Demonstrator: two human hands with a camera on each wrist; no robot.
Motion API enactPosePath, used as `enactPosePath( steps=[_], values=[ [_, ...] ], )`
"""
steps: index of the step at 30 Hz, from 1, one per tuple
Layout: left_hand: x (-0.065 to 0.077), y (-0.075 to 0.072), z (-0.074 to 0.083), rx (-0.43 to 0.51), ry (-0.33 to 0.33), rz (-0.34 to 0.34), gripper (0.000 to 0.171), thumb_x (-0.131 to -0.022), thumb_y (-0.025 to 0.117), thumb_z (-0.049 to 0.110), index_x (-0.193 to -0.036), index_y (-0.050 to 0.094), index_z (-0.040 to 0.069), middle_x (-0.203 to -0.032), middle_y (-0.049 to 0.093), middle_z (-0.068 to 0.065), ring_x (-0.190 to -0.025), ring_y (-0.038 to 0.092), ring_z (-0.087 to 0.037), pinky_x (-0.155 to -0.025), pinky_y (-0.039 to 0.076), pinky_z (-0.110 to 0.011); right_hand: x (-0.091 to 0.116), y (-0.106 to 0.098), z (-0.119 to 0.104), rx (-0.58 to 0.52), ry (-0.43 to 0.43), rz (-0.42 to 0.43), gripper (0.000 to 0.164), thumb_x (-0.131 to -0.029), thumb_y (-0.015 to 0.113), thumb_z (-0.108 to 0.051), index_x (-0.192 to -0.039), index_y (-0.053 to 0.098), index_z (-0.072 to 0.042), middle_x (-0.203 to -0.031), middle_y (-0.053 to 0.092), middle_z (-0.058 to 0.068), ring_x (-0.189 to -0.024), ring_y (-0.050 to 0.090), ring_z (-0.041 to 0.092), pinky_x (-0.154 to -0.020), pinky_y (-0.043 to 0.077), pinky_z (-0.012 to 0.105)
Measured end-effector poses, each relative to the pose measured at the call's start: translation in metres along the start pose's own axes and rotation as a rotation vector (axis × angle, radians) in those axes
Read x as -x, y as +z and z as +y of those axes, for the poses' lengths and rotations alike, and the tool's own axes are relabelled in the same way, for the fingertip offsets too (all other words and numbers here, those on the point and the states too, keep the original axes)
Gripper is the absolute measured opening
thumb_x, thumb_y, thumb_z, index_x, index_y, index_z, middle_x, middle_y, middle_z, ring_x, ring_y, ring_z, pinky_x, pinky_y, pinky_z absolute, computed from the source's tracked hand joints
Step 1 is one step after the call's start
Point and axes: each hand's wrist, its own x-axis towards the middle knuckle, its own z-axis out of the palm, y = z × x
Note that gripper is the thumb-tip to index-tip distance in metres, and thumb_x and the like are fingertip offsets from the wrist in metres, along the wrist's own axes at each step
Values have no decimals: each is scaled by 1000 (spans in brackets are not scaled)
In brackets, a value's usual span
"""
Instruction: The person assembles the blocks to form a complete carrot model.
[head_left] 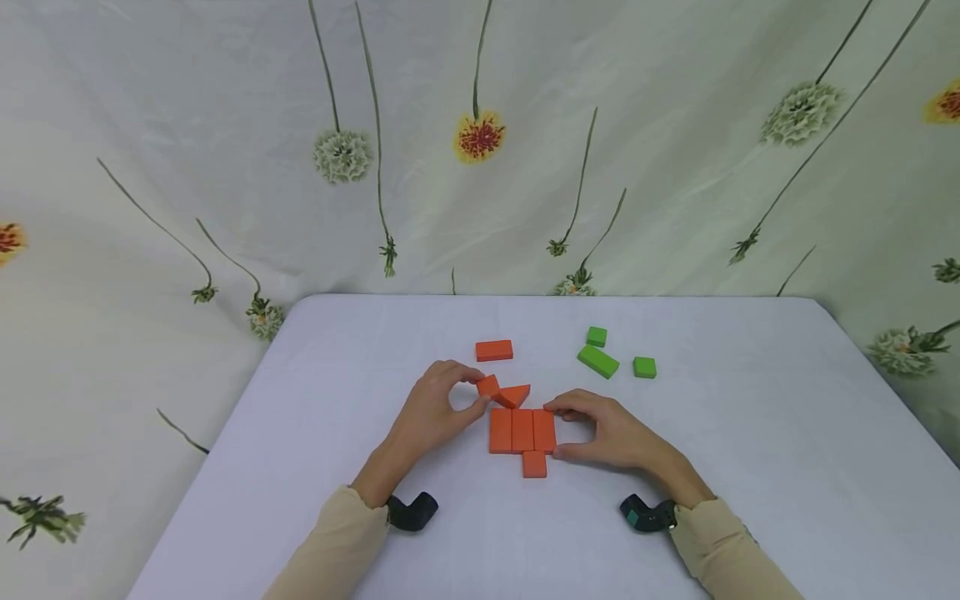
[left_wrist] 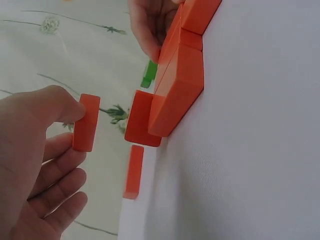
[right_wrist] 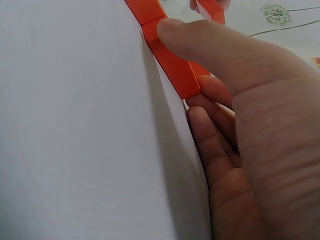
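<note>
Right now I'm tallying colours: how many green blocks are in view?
3: one small green block farthest back, the long green block just in front, another small green block to their right.

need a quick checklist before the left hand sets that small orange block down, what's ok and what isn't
1. Left hand has a secure pinch on the small orange block: ok, held between thumb and fingertips.
2. Held block is lifted off the table: ok, the left wrist view shows it raised.
3. Right hand steadies the rightmost block: ok, thumb and finger touch it.
4. Three-block row closed up: ok, no clear gap.
5. Remaining orange block brought to the row: not ok, lies apart beyond it.
6. Exact landing spot: cannot tell.
</note>
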Motion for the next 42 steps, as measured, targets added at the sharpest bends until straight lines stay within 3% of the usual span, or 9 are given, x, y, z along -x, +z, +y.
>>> enactPosePath(
  steps=[9, 16, 27, 35, 42],
  values=[
    [14, 1, 11, 33, 123, -109, 26, -88, 82, 19, -111, 73, 12, -106, 71, 2, -107, 62, -20, -91, 59, -40, 0, 0, 0, 2, -3, 0, 57, -85, 86, -32, -136, 65, -21, -132, 63, -9, -119, 62, 11, -105, 53, 31],
    [25, 1, 16, 24, 156, -228, 30, -89, 81, 23, -117, 74, 14, -110, 69, 4, -107, 61, -19, -91, 59, -36, 0, 0, 0, -3, -6, -1, 56, -84, 86, -32, -135, 65, -22, -132, 63, -9, -118, 62, 10, -105, 53, 31],
    [34, 6, 15, -33, 195, -336, 26, -90, 79, 27, -114, 73, 17, -105, 65, 9, -103, 59, -11, -91, 56, -26, 1, 0, -1, -14, 0, -5, 56, -85, 86, -33, -136, 65, -23, -132, 63, -10, -119, 62, 10, -105, 52, 31],
    [37, 8, 15, -62, 251, -344, 25, -90, 79, 28, -113, 74, 19, -105, 68, 11, -103, 58, -9, -92, 54, -26, 0, -1, -1, -13, -5, -1, 56, -85, 86, -32, -136, 64, -23, -132, 63, -9, -119, 62, 10, -105, 53, 30],
    [38, 12, 12, -88, 259, -339, 25, -89, 81, 29, -112, 75, 20, -107, 68, 11, -103, 56, -6, -91, 54, -23, 0, 0, -2, -6, -2, 0, 56, -84, 86, -30, -135, 65, -23, -132, 63, -9, -118, 62, 10, -104, 53, 30]
  ],
)
